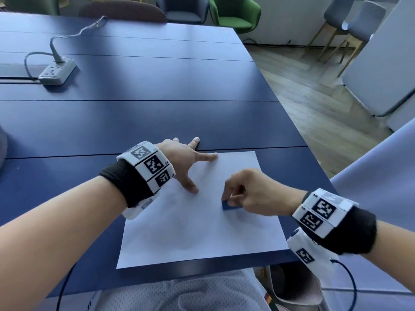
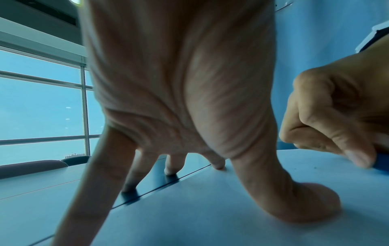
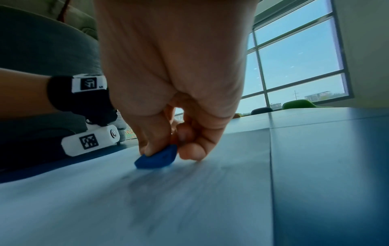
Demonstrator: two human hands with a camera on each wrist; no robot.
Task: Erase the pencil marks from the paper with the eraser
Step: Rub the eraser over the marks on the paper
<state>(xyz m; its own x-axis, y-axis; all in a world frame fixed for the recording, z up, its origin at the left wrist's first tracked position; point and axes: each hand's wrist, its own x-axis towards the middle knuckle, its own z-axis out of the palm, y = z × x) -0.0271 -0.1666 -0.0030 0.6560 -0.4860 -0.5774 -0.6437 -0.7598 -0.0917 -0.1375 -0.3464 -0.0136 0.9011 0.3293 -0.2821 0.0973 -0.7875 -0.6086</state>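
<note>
A white sheet of paper (image 1: 197, 230) lies on the blue table near its front edge. My left hand (image 1: 190, 162) is spread, fingers straight, with thumb and forefinger pressing on the sheet's upper left part and the other fingertips on the table beyond it. My right hand (image 1: 233, 196) pinches a small blue eraser (image 1: 231, 206) between thumb and fingers and holds it down on the paper right of centre. In the right wrist view the eraser (image 3: 156, 159) touches the paper (image 3: 147, 208), with faint grey pencil smudges just in front of it. The left thumb (image 2: 305, 204) is flat on the paper (image 2: 210, 216).
A grey power strip (image 1: 57, 71) with its cable sits at the table's far left. The blue table (image 1: 157, 86) ends just right of the paper. Chairs (image 1: 235, 14) stand behind the table and on the wooden floor to the right.
</note>
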